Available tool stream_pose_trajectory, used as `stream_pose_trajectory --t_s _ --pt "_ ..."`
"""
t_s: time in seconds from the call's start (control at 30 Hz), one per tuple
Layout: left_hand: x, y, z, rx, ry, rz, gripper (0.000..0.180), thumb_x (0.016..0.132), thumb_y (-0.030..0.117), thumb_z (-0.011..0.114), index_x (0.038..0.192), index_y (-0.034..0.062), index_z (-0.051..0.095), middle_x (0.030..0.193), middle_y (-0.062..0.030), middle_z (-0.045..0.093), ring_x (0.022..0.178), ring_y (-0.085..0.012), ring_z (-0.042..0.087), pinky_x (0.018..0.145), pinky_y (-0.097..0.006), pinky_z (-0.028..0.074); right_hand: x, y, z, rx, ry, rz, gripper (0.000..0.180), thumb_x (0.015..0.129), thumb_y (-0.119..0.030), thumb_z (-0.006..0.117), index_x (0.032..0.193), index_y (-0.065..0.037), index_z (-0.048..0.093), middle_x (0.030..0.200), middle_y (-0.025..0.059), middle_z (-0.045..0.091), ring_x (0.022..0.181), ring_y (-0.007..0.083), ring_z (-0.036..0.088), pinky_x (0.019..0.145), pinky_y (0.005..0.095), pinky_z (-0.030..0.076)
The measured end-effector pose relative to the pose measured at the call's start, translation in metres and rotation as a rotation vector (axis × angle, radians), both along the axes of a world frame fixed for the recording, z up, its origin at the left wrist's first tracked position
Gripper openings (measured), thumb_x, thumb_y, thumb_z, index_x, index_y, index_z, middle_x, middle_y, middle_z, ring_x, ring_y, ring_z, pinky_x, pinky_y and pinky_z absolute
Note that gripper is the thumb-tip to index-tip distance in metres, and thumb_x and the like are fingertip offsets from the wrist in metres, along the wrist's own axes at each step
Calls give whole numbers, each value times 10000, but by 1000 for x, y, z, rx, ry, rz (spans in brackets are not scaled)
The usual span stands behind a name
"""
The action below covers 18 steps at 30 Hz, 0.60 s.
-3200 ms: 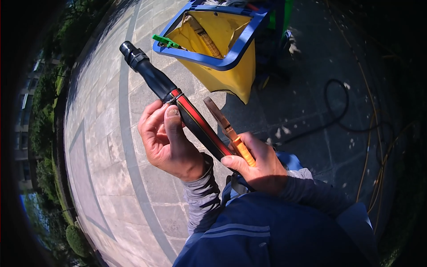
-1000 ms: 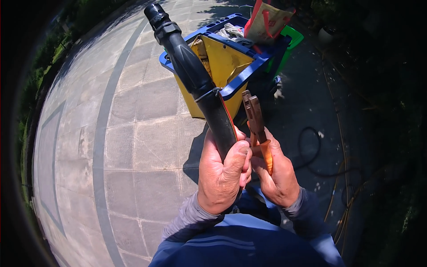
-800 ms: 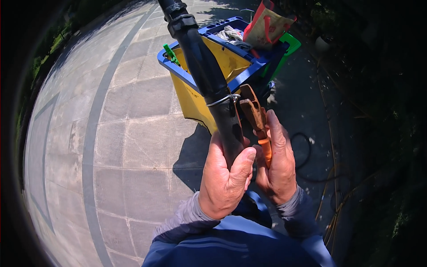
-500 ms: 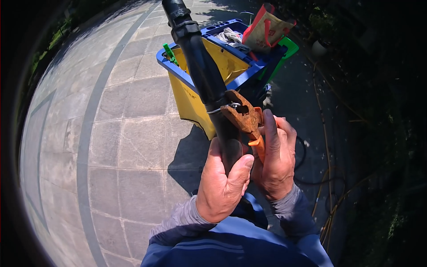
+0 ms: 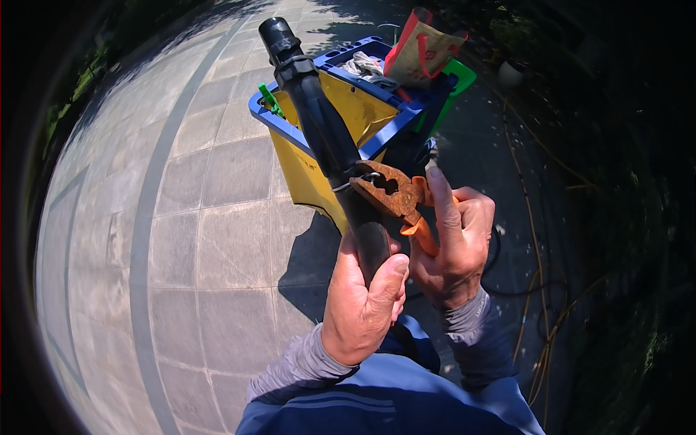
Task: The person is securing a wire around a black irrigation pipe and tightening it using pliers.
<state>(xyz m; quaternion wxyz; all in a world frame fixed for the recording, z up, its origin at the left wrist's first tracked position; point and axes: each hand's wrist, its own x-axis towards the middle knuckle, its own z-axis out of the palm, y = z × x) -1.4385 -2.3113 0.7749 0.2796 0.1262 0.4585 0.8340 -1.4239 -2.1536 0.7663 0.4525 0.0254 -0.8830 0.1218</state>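
Observation:
My left hand point(image 5: 362, 301) grips the lower end of a thick black hose point(image 5: 322, 134) that stands nearly upright, ending in a black coupling at the top. My right hand point(image 5: 453, 243) holds rusty pliers point(image 5: 388, 192) with orange handles. The pliers' jaws press against the right side of the hose, at a thin wire ring that runs around it. Both hands are close together in front of my chest.
A yellow bucket with a blue rim point(image 5: 341, 123) stands on the grey paving just behind the hose, holding rags and a green clip. A red bag point(image 5: 420, 54) and a green container point(image 5: 457, 76) sit beside it. Thin cables point(image 5: 540, 290) trail over the shaded ground at right.
The hose has swung from slanted to nearly upright. My right hand has turned the pliers sideways and brought their jaws against the hose at the wire ring.

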Motion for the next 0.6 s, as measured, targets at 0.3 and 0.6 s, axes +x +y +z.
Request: stream_pose_trajectory --t_s 0.3,0.6 --pt "6 5 -1 3 38 -33 261 1028 175 549 1204 66 390 808 -40 510 534 -62 460 476 -211 417 1 2 0 -27 -61 -8 602 757 -65 732 1306 30 503 1005 178 569 848 340 557 759 472 429" --pt "0 7 -6 17 7 -27 258 1013 152 574 1187 59 408 791 -24 516 546 -57 476 479 -206 424 -10 6 -5 -169 -145 78 350 753 5 665 1071 -2 519 862 171 489 788 350 543 643 454 461"
